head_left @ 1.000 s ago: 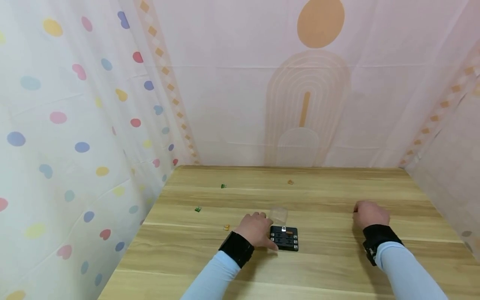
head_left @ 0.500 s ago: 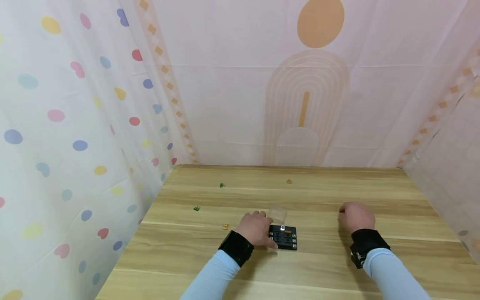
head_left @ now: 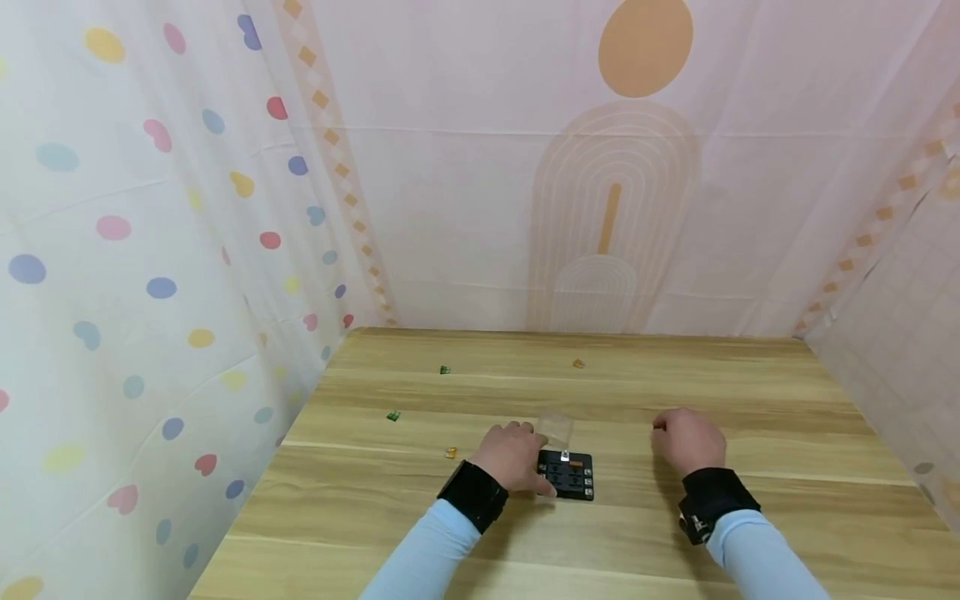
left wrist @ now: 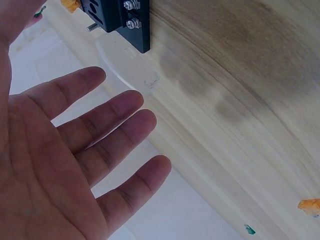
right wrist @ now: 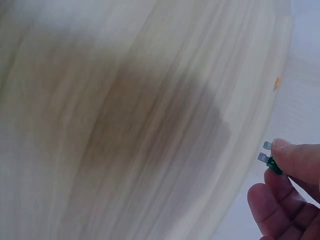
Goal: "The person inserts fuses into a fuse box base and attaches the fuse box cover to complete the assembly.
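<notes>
Pale cloths hang around the far and side edges of the table, the left one spotted and the back one printed with an arch. The wooden table fills the foreground. Light blue sleeves lead to two hands. The left hand lies with its fingers apart, its thumb by the near left corner of the black fuse box; whether it presses there is unclear. The right hand hangs well right of the box, thumb and forefinger clamped on a green fuse, prongs showing. A clear lid stretches behind the box. Loose on the wood are two green fuses, one orange fuse left of the left hand and another near the back edge.
</notes>
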A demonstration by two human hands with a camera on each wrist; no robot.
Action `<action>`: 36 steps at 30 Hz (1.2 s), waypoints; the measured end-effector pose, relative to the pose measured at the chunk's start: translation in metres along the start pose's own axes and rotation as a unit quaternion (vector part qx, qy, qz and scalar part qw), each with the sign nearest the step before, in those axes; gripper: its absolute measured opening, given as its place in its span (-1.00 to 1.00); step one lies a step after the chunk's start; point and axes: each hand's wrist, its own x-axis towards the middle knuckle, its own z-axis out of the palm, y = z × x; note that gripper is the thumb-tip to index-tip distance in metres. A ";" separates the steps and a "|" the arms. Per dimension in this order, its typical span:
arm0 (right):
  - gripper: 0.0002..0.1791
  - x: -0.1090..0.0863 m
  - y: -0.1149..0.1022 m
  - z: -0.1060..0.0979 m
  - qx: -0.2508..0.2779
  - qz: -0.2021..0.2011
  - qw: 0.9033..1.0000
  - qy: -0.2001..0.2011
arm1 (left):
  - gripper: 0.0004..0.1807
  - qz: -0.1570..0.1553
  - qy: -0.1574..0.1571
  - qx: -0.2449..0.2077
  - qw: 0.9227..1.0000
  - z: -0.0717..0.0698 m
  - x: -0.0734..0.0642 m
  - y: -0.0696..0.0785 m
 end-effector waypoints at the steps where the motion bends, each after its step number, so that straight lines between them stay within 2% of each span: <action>1: -0.85 -0.001 -0.001 0.000 0.001 -0.002 1.000 0.001 | -0.15 0.001 0.001 0.000 1.000 0.001 0.000 0.000; 13: -0.88 -0.010 -0.022 0.002 0.001 -0.034 0.999 0.007 | -0.16 0.013 0.002 -0.005 1.000 0.002 0.001 0.002; 24: -0.90 -0.017 -0.042 0.004 -0.001 -0.035 0.999 0.001 | -0.17 0.014 0.003 -0.010 1.000 0.005 0.004 0.005; 36: -0.92 -0.021 -0.058 0.008 0.006 -0.069 0.998 0.005 | -0.19 0.021 0.002 -0.016 1.000 0.010 0.006 0.007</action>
